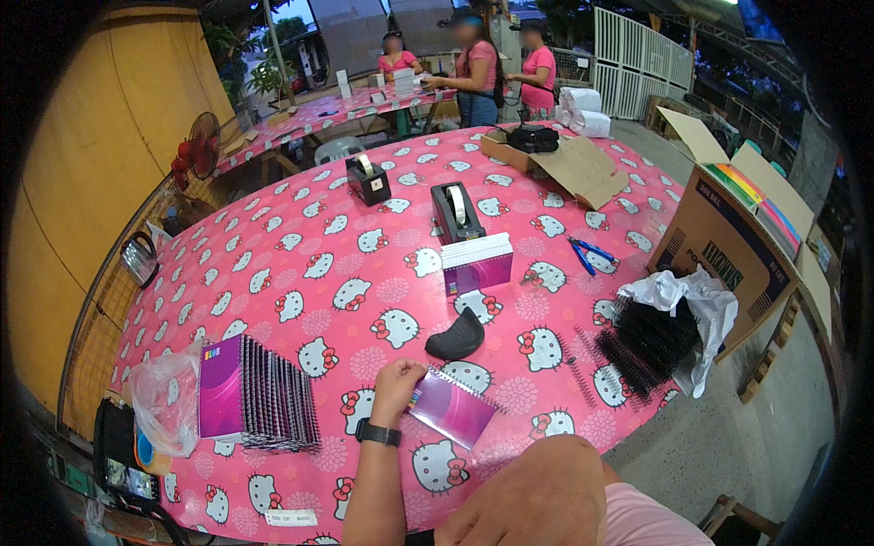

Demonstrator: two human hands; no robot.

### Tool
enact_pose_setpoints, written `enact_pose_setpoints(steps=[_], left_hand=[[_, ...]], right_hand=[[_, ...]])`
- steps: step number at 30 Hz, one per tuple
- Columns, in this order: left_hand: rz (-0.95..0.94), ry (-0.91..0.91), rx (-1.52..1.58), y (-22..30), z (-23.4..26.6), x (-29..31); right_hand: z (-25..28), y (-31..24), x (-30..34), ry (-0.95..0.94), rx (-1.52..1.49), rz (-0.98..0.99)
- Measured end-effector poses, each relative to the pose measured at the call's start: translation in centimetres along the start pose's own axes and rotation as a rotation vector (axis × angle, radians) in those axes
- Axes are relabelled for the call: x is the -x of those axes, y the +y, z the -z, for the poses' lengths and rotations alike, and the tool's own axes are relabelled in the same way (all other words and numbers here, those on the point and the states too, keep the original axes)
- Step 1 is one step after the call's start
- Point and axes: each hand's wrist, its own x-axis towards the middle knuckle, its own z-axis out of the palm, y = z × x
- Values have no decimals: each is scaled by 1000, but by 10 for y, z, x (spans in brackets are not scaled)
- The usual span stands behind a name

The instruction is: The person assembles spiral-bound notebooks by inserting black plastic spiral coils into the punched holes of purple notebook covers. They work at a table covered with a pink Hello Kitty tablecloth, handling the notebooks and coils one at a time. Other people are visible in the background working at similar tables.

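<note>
Already a row of bound purple notebooks (259, 400) stands by the table's near-left corner, while my left hand (396, 387) pinches another purple notebook (452, 407) flat, my right hand (533, 496) blurred, grip unclear, black spiral coils (642, 346) heaped at the right edge.

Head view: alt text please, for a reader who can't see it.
The person's left hand holds a purple spiral notebook on a pink cat-print tablecloth; the right hand is blurred at the lower edge. Nearby lie a stack of notebooks, black binding coils and two tape dispensers.
</note>
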Motion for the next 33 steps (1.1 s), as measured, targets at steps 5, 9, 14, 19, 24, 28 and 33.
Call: enact_pose_setpoints(steps=[5,9,14,19,24,28,33], left_hand=[[6,3,21,-1,1,2],[10,1,-11,1,0,1],[14,-1,11,-2,2,0],[5,-6,31,-4,1,-1],[11,-5,28,-7,3,-1],[-7,-23,39,-4,-1,-3],[8,36,-18,-16,9,0]], right_hand=[[1,2,1,-1,-8,-1],[2,1,-1,-13,-10,21],[7,-7,-14,11,-72,-70],[1,3,-2,14,-29,30],[1,3,-1,20,-25,29],[-1,1,-4,21,1,23],[2,7,2,18,-31,42]])
